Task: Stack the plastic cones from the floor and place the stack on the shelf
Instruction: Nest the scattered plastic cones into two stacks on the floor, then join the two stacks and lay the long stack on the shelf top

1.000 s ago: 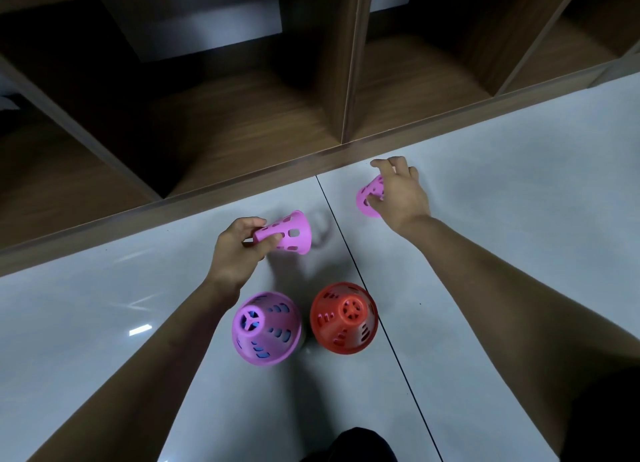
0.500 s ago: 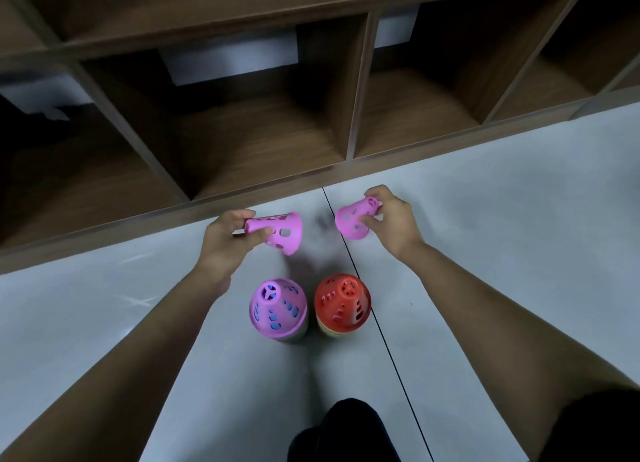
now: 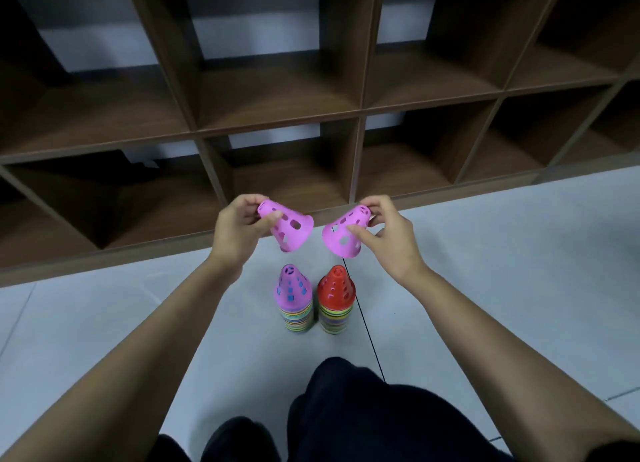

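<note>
A: In the head view, where are the two loose cones?

B: Both are off the floor (image 3: 104, 323), in front of the near edge of the shelf (image 3: 277, 129). The left hand (image 3: 239, 233) holds a pink cone (image 3: 289, 227) by its narrow top, with the wide mouth pointing right and down. The right hand (image 3: 388, 239) holds a second pink cone (image 3: 344, 234) in mirror fashion, with the mouth pointing left and down.

A: How do the fingers sit on them?

B: The left fingers (image 3: 247, 201) curl over the far side of the narrow end. The thumb presses the near side of the perforated wall, so the tip is pinched between them. The right fingers (image 3: 372, 207) wrap the small end from the far side, and that thumb lies on the near wall beside one of the holes. Neither hand is spread; both are closed around plastic.

A: Do the two cones touch?

B: No. Their wide rims face each other with a small gap between them, above the dark floor seam (image 3: 363, 326).

A: And the other cones?

B: Two stacks stand upright on the floor, nearer than the hands and just beside each other. The left stack (image 3: 294, 298) is capped by a purple cone with blue showing through its holes. The right stack (image 3: 335, 298) is capped by a red one. Many-coloured rims band the base of each. I cannot tell whether the stacks touch.

A: Anything else?

B: Dark trousers (image 3: 363, 409) fill the near edge.
</note>
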